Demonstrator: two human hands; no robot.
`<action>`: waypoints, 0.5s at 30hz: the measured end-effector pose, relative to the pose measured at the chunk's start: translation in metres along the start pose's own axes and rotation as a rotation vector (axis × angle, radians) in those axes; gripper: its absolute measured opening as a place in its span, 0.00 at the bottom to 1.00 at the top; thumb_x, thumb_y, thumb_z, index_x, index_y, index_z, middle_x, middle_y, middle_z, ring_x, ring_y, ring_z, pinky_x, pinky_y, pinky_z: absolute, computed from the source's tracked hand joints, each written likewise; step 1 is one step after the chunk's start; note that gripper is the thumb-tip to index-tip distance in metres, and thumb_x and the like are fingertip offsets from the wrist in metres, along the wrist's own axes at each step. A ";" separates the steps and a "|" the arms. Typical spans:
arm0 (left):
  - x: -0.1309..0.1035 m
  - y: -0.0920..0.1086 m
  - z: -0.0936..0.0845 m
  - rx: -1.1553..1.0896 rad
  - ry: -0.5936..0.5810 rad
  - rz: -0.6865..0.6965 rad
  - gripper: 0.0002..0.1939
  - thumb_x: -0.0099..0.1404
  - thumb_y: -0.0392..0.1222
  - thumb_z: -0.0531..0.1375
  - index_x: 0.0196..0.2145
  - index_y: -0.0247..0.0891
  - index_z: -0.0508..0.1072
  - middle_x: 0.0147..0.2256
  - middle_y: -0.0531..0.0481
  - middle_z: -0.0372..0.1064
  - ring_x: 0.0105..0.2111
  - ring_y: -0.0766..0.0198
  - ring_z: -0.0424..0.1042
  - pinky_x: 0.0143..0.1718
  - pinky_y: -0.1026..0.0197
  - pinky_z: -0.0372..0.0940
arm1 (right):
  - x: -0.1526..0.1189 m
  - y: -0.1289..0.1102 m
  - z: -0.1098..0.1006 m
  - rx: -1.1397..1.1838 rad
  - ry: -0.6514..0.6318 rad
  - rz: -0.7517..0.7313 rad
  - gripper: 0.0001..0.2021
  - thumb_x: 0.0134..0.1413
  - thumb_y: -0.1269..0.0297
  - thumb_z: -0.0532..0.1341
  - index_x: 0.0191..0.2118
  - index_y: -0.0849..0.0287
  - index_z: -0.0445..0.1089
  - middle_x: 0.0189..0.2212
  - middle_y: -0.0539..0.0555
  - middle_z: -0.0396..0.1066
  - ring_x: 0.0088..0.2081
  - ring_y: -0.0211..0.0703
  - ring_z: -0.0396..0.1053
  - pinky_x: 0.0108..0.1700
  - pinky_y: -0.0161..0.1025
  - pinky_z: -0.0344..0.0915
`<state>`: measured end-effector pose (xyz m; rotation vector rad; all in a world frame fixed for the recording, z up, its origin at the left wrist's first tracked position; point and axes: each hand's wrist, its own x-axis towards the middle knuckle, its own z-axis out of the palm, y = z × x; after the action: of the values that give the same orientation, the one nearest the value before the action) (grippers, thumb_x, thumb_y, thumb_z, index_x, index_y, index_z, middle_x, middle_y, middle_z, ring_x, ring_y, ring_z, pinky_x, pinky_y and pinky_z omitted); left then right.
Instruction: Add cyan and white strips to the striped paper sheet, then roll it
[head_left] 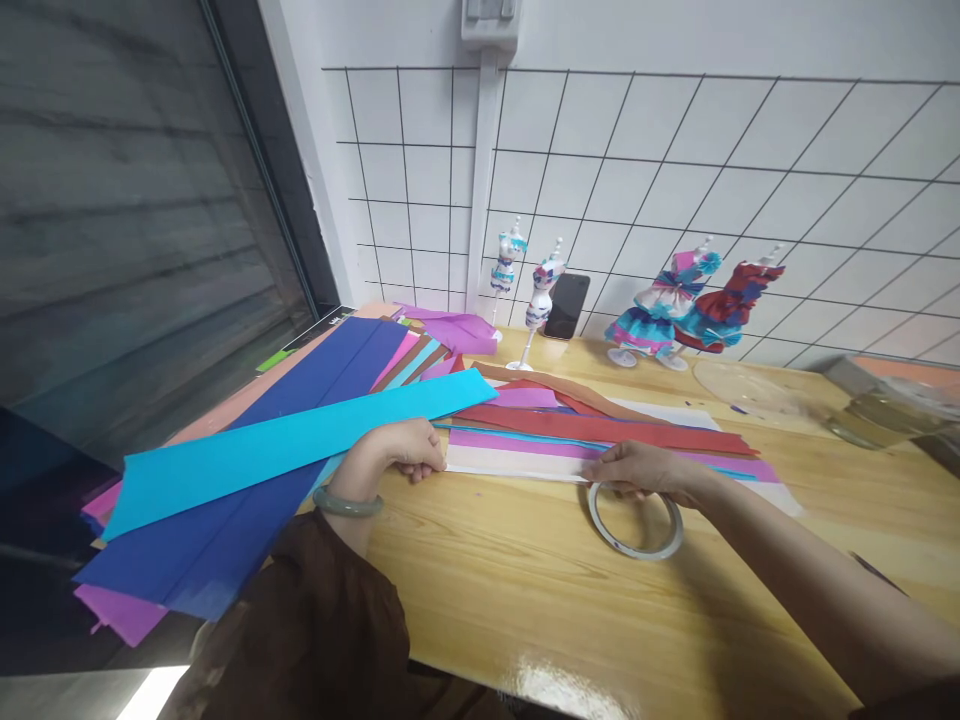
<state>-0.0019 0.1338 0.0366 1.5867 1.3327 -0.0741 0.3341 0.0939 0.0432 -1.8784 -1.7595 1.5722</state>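
My left hand [416, 447], with a bangle at the wrist, is closed at the left end of a white paper strip [517, 461], its fingertips on the strip's front corner. My right hand [641, 468] is closed on a roll of double-sided tape [675, 535], which hangs below the fingers over the table. Its fingertips meet the strip's front edge, where a thin line of tape seems to run between the hands. Behind lie a red crepe paper strip [637, 430] and purple, blue and brown ones. A wide turquoise strip [292, 440] lies left of my left hand.
Dark blue paper [225, 510] overhangs the table's left edge. At the back stand several small dress forms, one in a red dress [739, 300], and a phone [567, 305] leans on the gridded wall. A clear tape roll [877, 415] is at right on the wooden table [525, 580].
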 end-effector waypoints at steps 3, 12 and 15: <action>0.001 -0.001 0.000 0.001 0.000 0.011 0.07 0.45 0.40 0.59 0.18 0.35 0.64 0.17 0.53 0.65 0.18 0.67 0.67 0.17 0.67 0.53 | 0.000 0.001 0.000 -0.001 -0.008 0.003 0.18 0.38 0.50 0.64 0.23 0.63 0.69 0.10 0.43 0.50 0.15 0.28 0.50 0.18 0.29 0.47; -0.001 0.001 0.001 0.027 0.020 0.018 0.08 0.45 0.40 0.59 0.17 0.35 0.63 0.16 0.53 0.64 0.18 0.66 0.67 0.18 0.67 0.52 | -0.002 -0.002 -0.001 -0.019 -0.015 0.024 0.19 0.39 0.49 0.63 0.24 0.64 0.69 0.10 0.44 0.51 0.15 0.28 0.50 0.18 0.29 0.43; -0.001 0.002 0.001 0.026 0.024 0.017 0.07 0.46 0.39 0.58 0.17 0.35 0.63 0.15 0.53 0.64 0.18 0.66 0.66 0.18 0.67 0.52 | -0.002 -0.001 0.000 -0.009 -0.016 0.025 0.18 0.39 0.50 0.63 0.24 0.64 0.68 0.10 0.43 0.51 0.15 0.28 0.50 0.18 0.29 0.43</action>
<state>-0.0006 0.1320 0.0377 1.6246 1.3419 -0.0621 0.3340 0.0931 0.0454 -1.9047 -1.7587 1.5954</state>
